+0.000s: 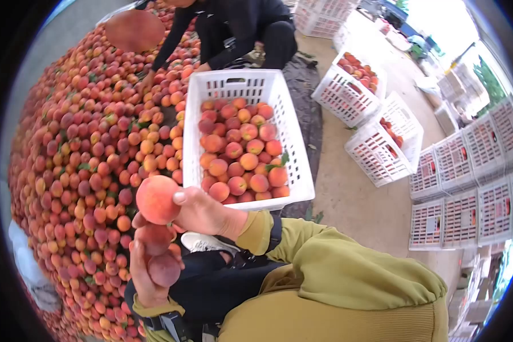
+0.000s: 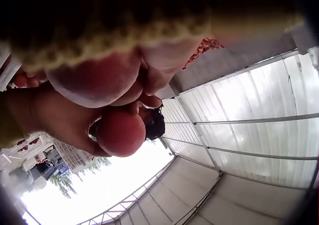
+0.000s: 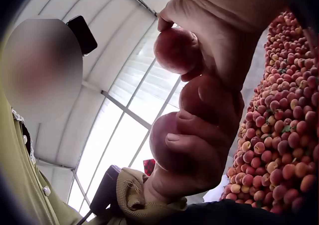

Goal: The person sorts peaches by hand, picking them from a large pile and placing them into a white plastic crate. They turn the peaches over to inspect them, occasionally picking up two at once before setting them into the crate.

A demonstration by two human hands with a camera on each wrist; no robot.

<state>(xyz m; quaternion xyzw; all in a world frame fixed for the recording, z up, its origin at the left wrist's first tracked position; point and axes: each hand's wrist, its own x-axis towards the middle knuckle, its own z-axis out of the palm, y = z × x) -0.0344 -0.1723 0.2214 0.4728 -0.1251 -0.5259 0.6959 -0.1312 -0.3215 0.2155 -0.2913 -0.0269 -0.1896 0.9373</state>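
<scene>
- Concrete floor carries a huge peach pile along its left edge; a translucent ribbed roof arches overhead.
- One white crate, part-filled with peaches, stands at the pile's right edge; two more part-filled crates stand further right, and stacked crates line the far right edge.
- Right hand grasps one peach, raised in front of the crate.
- Left hand clasps two peaches, just below the right.
- Another person in black crouches behind the crate.
</scene>
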